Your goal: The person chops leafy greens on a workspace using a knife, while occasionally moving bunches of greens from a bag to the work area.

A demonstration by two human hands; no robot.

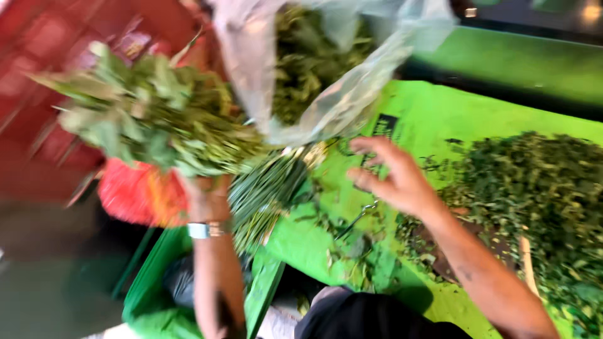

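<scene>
The left hand [204, 188] is up off the table, fingers wrapped around the stems of a big leafy bunch [147, 116] whose green tops fan out to the left over the red crate [75, 69] behind it. A wristwatch [206, 230] sits on that wrist. The bunch's lower stalks [267, 188] hang down past the near-left edge of the bright green table cover [433, 119], where the surface drops away to a green bin [154, 276] below. The right hand [389, 176] hovers over the cover with its fingers spread wide and slightly curled, holding nothing, just beside the mouth of a clear plastic bag [339, 94] stuffed with more greens (the picture is blurred, so whether a fingertip touches the bag I cannot tell). Between the 2 hands there is a narrow strip of bare cover, littered with loose leaf scraps. To the right, a broad heap of chopped leaves [534, 188] fills most of that side, well apart from the raised bunch, leaving free room mainly in the middle and along the far edge.
</scene>
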